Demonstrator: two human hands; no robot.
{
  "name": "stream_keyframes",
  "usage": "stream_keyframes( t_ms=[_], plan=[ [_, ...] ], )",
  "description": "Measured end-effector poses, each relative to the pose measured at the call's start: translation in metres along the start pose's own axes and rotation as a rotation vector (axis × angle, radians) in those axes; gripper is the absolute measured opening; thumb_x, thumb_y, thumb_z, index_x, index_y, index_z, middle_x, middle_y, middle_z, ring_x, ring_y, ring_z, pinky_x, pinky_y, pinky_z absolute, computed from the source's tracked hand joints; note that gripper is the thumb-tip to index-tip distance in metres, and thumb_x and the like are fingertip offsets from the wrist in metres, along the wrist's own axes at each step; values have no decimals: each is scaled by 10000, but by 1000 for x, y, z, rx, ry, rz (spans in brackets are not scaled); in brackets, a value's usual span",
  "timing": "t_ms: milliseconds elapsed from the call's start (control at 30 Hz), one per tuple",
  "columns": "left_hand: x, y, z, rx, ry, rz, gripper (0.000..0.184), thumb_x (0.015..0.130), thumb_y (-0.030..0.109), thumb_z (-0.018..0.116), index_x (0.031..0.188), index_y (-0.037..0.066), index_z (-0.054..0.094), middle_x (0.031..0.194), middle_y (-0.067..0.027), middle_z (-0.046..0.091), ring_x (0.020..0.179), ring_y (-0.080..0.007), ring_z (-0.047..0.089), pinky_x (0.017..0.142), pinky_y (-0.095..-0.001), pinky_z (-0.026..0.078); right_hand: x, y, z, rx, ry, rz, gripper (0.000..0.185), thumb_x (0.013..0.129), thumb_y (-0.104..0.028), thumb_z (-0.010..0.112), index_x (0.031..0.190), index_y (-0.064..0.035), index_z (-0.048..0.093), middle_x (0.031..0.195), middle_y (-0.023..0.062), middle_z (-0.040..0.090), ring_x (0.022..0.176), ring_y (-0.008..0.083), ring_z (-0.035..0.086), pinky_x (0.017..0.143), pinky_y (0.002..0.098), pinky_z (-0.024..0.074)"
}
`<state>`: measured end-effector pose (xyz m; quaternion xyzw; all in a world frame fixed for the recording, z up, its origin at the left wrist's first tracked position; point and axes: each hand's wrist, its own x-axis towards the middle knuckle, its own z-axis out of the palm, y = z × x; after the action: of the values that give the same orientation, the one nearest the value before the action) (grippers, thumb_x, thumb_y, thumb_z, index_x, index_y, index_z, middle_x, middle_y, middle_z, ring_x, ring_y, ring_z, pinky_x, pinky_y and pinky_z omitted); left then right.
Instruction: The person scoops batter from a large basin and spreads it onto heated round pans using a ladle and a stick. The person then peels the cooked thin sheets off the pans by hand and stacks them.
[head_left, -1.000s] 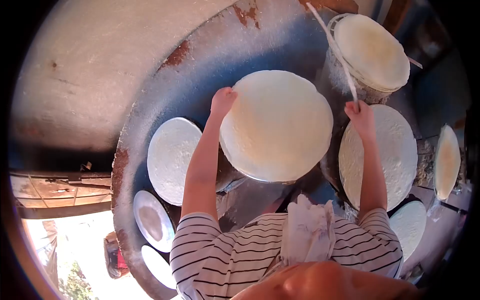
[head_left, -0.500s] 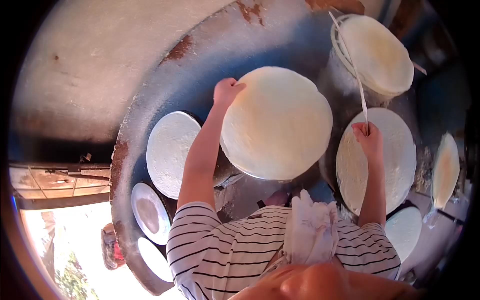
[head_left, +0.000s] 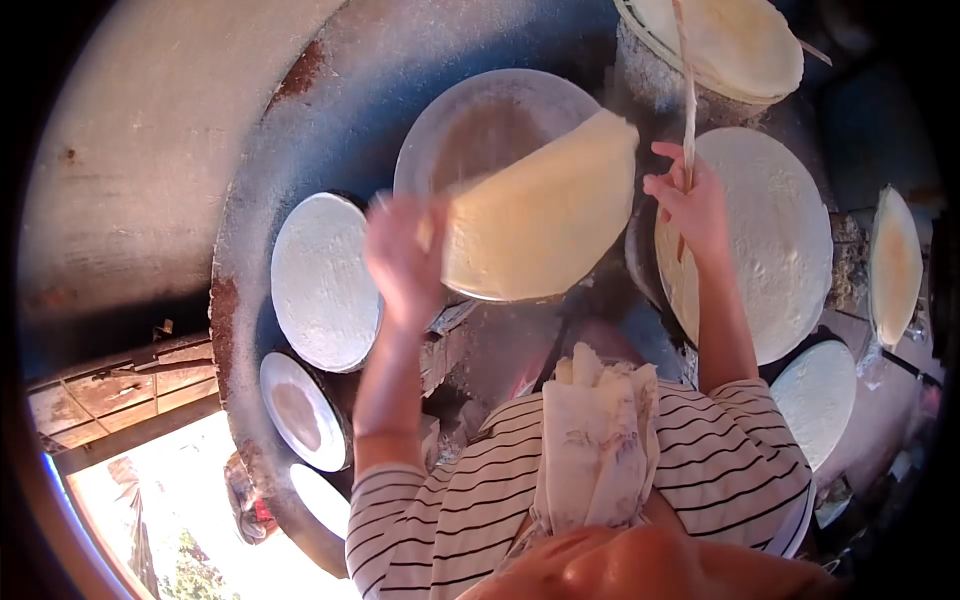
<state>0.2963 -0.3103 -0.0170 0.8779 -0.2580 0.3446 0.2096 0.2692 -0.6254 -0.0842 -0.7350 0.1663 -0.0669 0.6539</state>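
A large thin flatbread [head_left: 545,215] is partly lifted or folded on a round griddle [head_left: 425,140], whose upper part lies bare with a brownish middle. My left hand [head_left: 405,255], smeared by motion, is closed at the flatbread's left edge. Over the neighbouring griddle on the right, my right hand [head_left: 695,205] holds a long thin stick [head_left: 688,90] upright between its fingers, index finger stretched out. Beneath that hand lies a pale round of batter or dough [head_left: 765,245], covering its griddle.
At the upper right, a stack of flatbreads [head_left: 730,50] rests on a round stand. Pale rounds cover griddles on the left [head_left: 325,280] and lower right [head_left: 815,405]. A smaller griddle [head_left: 302,412] with a brownish middle sits lower left. Another flatbread [head_left: 896,268] stands at far right.
The flatbread's far edge has come away, baring the griddle's upper part. My left hand has moved down and left with its edge. My right hand has shifted up and left with the stick.
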Motion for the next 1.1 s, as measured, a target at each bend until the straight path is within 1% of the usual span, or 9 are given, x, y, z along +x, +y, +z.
stream_keyframes(
  t_ms=[100,167,267,367,400,667,800,900,1100],
  plan=[
    [68,-67,18,-47,-166,-292,241,810,169,688,716,8,536,666,-95,494,614,-208,446,598,-331,388,-25,9,-6,-62,63,78,240,799,-86,684,1017,-34,597,644,-52,429,621,61,575,429,209,390],
    [82,-128,41,-82,-358,-235,235,769,231,717,833,23,629,789,-134,578,736,-288,538,679,-388,430,-37,13,-16,-96,108,65,167,795,-114,689,920,-27,619,620,-38,482,564,75,559,434,233,395],
    [36,-125,38,97,-135,-116,369,767,244,724,1032,14,609,974,-150,603,926,-321,544,828,-418,430,-62,24,-30,-301,122,67,129,784,-99,681,860,-20,613,632,-10,512,559,88,557,460,263,415],
    [-58,-34,9,-190,-514,-231,643,682,282,764,1217,20,523,1222,-183,507,1141,-363,452,1016,-448,344,-90,50,-53,-348,112,74,140,771,-104,681,761,-22,568,630,15,537,547,96,536,492,270,421],
    [-80,-7,9,-210,-639,-19,591,663,189,736,1209,79,540,1122,-153,518,1103,-331,468,937,-439,393,-98,49,-51,-319,142,83,166,770,-108,684,734,-24,545,628,19,544,548,97,527,501,268,419],
    [-129,37,62,6,-547,63,464,640,149,655,1093,81,578,1071,-136,542,1001,-331,520,856,-455,422,-141,51,-38,-409,179,-1,329,759,-131,708,660,-24,414,637,74,558,589,148,512,554,317,428],
    [-128,20,66,-207,-364,-49,133,687,100,687,777,35,614,783,-103,591,780,-274,575,708,-379,465,-147,52,-43,-230,173,22,339,750,-154,717,656,-21,419,610,93,534,592,151,492,566,322,419],
    [-83,27,45,-339,-440,-404,153,695,85,723,714,13,590,683,-75,567,653,-202,538,624,-310,445,-146,47,-52,-300,179,21,348,745,-156,719,655,-28,409,592,76,505,568,144,462,544,319,404],
    [22,3,35,-444,-458,-516,165,707,91,716,680,15,572,627,-38,569,573,-104,504,546,-279,416,-126,50,-55,-245,150,109,279,745,-151,720,681,-29,478,583,12,468,551,102,423,521,295,378]
  ],
)
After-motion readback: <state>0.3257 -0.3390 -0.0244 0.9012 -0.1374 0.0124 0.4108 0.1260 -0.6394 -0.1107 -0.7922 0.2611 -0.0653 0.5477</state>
